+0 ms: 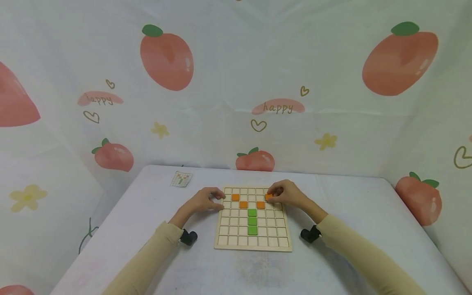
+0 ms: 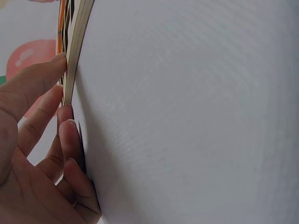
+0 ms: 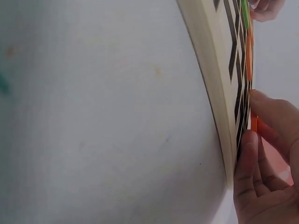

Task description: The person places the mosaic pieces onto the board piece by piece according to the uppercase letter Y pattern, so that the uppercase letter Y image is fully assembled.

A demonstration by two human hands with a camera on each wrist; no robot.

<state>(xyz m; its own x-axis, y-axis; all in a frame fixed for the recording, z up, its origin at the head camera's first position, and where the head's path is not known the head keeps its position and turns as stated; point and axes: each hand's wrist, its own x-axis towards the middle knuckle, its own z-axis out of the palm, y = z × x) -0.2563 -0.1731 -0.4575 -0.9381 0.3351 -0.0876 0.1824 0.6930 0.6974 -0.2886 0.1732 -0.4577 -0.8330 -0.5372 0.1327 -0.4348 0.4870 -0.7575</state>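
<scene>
A pale wooden grid board (image 1: 225,239) lies on the table, with three green tiles in a column and several orange tiles above them. My left hand (image 1: 202,199) rests at the board's left edge, its thumb and index finger apart with their tips touching the rim. In the left wrist view, that hand's other fingers (image 2: 70,140) bend loosely beside the board's end. Near the upper right corner, my right hand (image 1: 289,194) pinches an orange tile (image 1: 268,197) at the grid. The right wrist view shows this orange tile (image 3: 253,123) between thumb and fingers, partly hidden.
A small card (image 1: 181,179) with a printed grid pattern lies at the table's back left. The white table (image 1: 258,274) meets a fruit-patterned curtain (image 1: 221,82) behind. Black wrist cameras (image 1: 189,237) sit on both forearms near the board.
</scene>
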